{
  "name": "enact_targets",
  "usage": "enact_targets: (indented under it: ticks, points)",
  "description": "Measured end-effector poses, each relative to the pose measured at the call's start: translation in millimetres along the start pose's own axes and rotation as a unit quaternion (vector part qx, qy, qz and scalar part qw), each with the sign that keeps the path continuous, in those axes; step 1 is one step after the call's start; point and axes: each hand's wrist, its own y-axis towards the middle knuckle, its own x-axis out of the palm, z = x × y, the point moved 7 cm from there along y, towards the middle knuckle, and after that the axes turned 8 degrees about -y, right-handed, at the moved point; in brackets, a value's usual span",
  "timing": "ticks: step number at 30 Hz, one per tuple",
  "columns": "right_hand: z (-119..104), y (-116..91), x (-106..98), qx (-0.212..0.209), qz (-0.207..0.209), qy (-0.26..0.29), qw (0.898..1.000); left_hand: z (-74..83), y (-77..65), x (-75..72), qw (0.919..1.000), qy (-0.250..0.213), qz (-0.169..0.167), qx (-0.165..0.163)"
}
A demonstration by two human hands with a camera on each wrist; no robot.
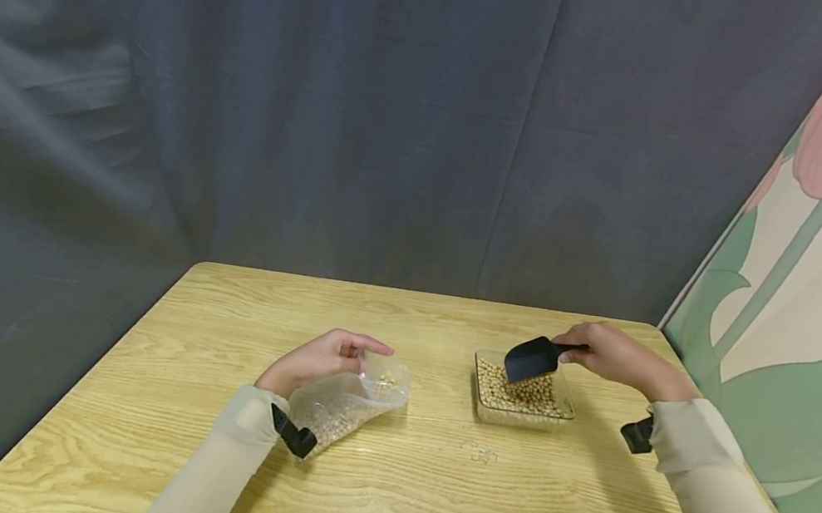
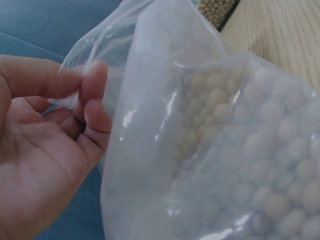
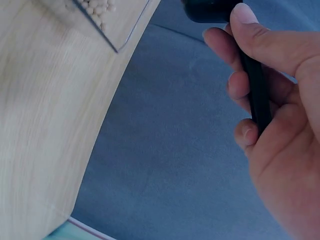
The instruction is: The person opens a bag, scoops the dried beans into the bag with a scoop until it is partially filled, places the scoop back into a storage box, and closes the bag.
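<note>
My left hand (image 1: 328, 361) pinches the edge of a clear plastic bag (image 2: 140, 165) at its mouth. Round tan beans (image 2: 215, 100), which look like soybeans, fill the lower part of the bag, and its body lies on the table. On the right, my right hand (image 1: 603, 356) grips the handle of a black scoop (image 1: 531, 359). The scoop's blade tilts over a clear rectangular container (image 1: 522, 419) holding more of these beans (image 1: 495, 387). In the right wrist view the fingers curl round the black handle (image 3: 257, 92), with the thumb near the scoop's head.
The wooden table (image 1: 401, 490) bears both bag and container. Faint small marks (image 1: 481, 452) show on its surface in front of the container. A dark grey curtain (image 1: 395, 121) hangs behind, and a flower-patterned panel (image 1: 809, 332) stands along the right side.
</note>
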Motion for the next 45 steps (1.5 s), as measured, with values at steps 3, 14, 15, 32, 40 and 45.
enact_targets:
  ticks: [3,14,15,32,40,45]
  points:
    - [1.9,-1.7,-0.6,-0.004,-0.004,-0.008,1.0,-0.3,0.0,0.4,1.0,0.001,0.0,0.001]
    - [6.7,-5.2,-4.8,0.018,-0.041,-0.006,0.999,2.0,0.1,0.2,1.0,0.001,-0.001,-0.005]
    - [6.9,-5.3,-4.7,0.021,-0.049,-0.005,0.999,1.6,0.2,0.0,1.0,0.0,-0.001,-0.007]
    - [0.3,-2.6,-7.9,0.032,-0.135,-0.037,0.99,1.7,0.3,0.4,1.0,0.006,-0.003,0.0]
    - [-0.8,-1.8,-3.9,0.052,-0.154,-0.037,0.986,0.8,-0.2,0.1,0.9999,0.011,-0.003,0.006]
    - [-3.9,-1.0,-2.4,0.051,-0.149,-0.041,0.987,-0.6,-0.2,0.0,0.9999,0.011,-0.003,0.003]
